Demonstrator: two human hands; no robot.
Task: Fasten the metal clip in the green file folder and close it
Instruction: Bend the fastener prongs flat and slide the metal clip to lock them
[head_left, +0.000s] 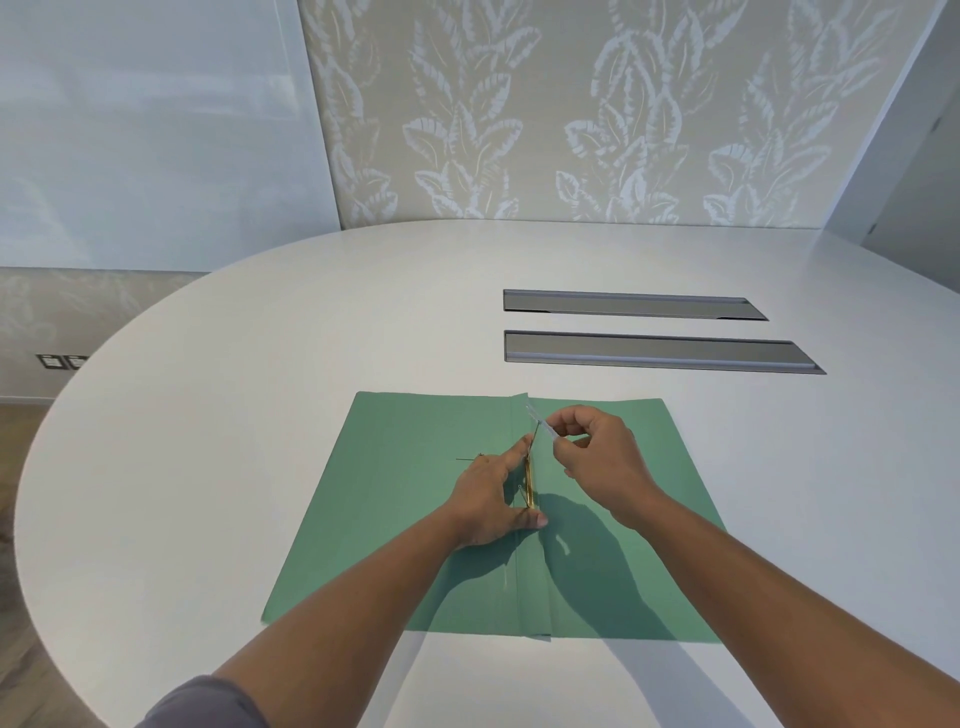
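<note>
Both my hands work over one open green folder (415, 519): left hand (491, 496) presses the brass clip (529, 480) flat, right hand (597, 452) pinches a thin metal strip (540, 423). No writing visible.

We've got a big white table (260, 364) with a rounded edge here. The green file folder (405, 499) is lying open and flat right on it, near our side. Two grey recessed slots (649, 332) sit in the tabletop just past the folder.
</note>
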